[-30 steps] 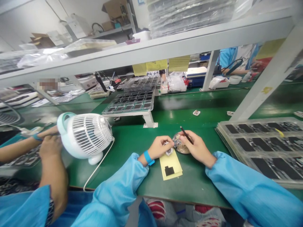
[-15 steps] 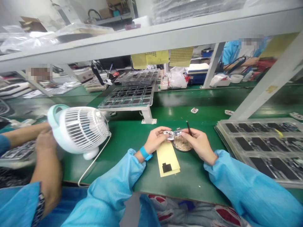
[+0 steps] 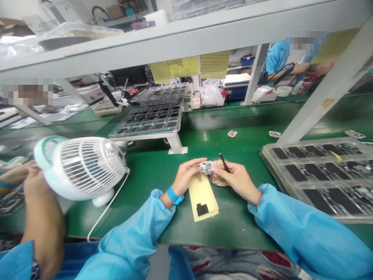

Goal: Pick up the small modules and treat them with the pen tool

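My left hand [image 3: 186, 175] pinches a small white device housing [image 3: 207, 167] with electronic parts showing in it. My right hand [image 3: 235, 175] meets the housing's right edge with its fingertips and also keeps a thin black stick-like tool [image 3: 224, 162] between the fingers, its lower end hidden. Behind and below the hands is a round dish [image 3: 219, 181] full of small beige bits, partly covered by my fingers. A yellow paper sheet [image 3: 203, 194] lies under my left hand, with a black cut-out piece [image 3: 202, 209] on it.
On the left stands a white and mint fan [image 3: 89, 165] with its cable; a co-worker's arms [image 3: 40, 202] are beyond it. Stacked clear trays of parts [image 3: 309, 171] occupy the right. More trays [image 3: 148, 120] rest on a raised stand behind. A slanting shelf post [image 3: 317, 89] crosses the right side.
The small part that my right hand held beside the housing now sits against or in it, and the two look like one piece. The view has shifted slightly to the right.
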The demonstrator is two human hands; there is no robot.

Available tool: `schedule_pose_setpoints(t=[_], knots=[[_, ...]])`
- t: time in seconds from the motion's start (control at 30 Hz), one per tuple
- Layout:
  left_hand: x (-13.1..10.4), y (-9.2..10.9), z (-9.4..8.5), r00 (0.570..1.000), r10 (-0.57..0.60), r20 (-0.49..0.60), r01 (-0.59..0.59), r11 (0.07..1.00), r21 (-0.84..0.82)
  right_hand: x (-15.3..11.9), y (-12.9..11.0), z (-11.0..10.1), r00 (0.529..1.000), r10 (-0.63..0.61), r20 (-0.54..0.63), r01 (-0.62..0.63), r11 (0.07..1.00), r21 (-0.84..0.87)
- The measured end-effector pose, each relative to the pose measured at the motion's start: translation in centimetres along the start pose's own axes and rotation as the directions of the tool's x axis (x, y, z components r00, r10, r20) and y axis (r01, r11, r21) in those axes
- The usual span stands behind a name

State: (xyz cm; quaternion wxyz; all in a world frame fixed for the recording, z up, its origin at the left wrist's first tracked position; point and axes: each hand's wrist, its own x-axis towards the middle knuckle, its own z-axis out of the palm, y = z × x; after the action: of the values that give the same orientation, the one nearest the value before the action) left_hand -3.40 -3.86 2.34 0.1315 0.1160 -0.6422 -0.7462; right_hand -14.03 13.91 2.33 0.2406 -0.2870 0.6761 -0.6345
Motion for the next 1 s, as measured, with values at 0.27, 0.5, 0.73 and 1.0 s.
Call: schedule_pose_setpoints(t=[0.27, 0.5, 0.73, 1.0], knots=[[-0.6, 0.3, 0.6, 0.998, 0.034, 0.053, -0.034, 0.999, 0.016, 0.2, -0.1, 0.1, 0.999, -0.003, -0.033, 0.002, 1.000, -0.014], [-0.8, -0.5, 1.3, 0.999, 0.046, 0.017, -0.046, 0.998, 0.041, 0.3, 0.1, 0.2, 0.998, 0.031, -0.052, -0.030, 0.999, 0.034], [-1.0, -0.9, 2.0, 0.994, 0.102, -0.025, -0.098, 0.985, 0.140, 0.2, 0.0, 0.2, 0.997, 0.065, -0.053, -0.064, 0.998, 0.012], [-0.9, -1.0, 1.8, 0.995, 0.091, -0.030, -0.087, 0.990, 0.113, 0.3, 0.0, 0.0, 0.997, 0.072, -0.030, -0.071, 0.997, 0.030]])
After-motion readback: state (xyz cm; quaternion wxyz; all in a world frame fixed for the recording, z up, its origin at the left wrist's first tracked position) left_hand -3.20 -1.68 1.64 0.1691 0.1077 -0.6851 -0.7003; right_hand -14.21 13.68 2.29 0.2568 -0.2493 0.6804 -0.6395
